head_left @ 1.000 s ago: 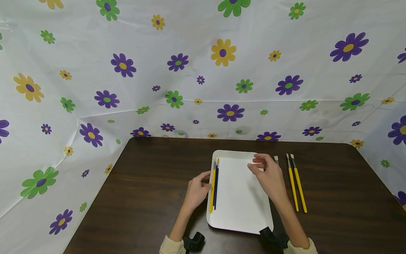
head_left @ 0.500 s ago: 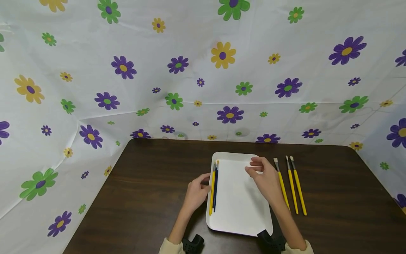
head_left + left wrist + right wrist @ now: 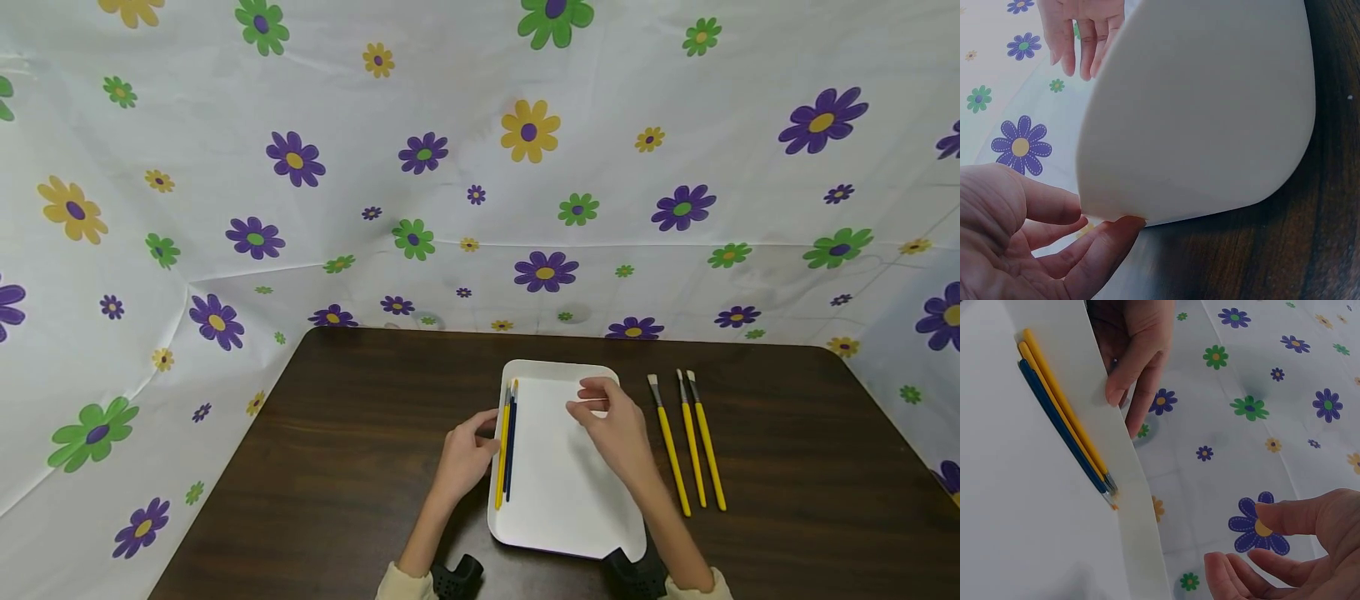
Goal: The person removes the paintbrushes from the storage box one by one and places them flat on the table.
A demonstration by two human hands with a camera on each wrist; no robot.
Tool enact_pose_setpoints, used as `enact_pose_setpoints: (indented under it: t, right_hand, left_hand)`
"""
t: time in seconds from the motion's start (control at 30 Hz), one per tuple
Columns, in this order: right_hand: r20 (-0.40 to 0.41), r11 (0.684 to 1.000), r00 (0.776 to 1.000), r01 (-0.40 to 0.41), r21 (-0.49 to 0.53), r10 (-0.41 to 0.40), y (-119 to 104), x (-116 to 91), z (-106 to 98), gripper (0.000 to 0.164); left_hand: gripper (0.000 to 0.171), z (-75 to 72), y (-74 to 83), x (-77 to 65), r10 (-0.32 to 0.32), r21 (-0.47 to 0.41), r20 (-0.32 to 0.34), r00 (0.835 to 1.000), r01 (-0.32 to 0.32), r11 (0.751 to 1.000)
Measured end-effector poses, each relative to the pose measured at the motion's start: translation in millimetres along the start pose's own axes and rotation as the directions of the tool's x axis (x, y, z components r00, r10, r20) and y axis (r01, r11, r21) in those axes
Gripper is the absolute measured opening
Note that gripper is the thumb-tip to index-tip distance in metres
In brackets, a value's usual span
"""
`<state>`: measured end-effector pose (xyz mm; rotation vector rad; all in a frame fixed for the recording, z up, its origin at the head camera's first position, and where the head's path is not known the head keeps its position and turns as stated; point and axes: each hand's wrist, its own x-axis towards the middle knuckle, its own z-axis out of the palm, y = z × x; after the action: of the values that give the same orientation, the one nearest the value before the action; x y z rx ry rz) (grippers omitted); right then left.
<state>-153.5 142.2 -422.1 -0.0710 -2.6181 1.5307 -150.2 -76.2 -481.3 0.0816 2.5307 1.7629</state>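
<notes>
My left hand (image 3: 463, 454) grips the left rim of a white tray (image 3: 573, 500), its thumb on the edge; in the left wrist view the left hand (image 3: 1041, 237) pinches that rim. Along the tray's left side lie slim paintbrushes (image 3: 1066, 419) with yellow and dark blue handles, bristles pointing away from me. Above the tray's right half hovers my right hand (image 3: 618, 433), fingers loosely bent, thumb apart from the fingertips. Nothing is between them in the right wrist view, where the right hand (image 3: 1291, 544) shows against the cloth.
Three yellow-handled paintbrushes lie on the dark wooden table (image 3: 360, 467) right of the tray: a left one (image 3: 669, 450), a middle one (image 3: 692, 446) and a right one (image 3: 707, 446). A white flowered cloth (image 3: 450, 183) hangs behind the table and at its sides.
My right hand has moved left and slightly toward me over the tray, uncovering the leftmost of the three brushes on the table. The left hand stays on the rim.
</notes>
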Motion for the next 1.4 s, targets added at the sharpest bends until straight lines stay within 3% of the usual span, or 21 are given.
enact_pose_setpoints:
  t: [0.97,1.4]
  right_hand:
    - [0.127,1.0,0.992,0.008,0.017,-0.01,1.5,-8.3,37.1,0.034]
    - [0.154,1.0,0.988,0.003,-0.003,-0.002,6.5,-13.0,59.7,0.041]
  left_hand:
    - [0.042,0.7,-1.5,0.6,0.007,0.03,-0.01,1.0,-0.006,1.0]
    - [0.042,0.1,-1.1,0.7,-0.002,0.003,-0.002,1.0,0.002,1.0]
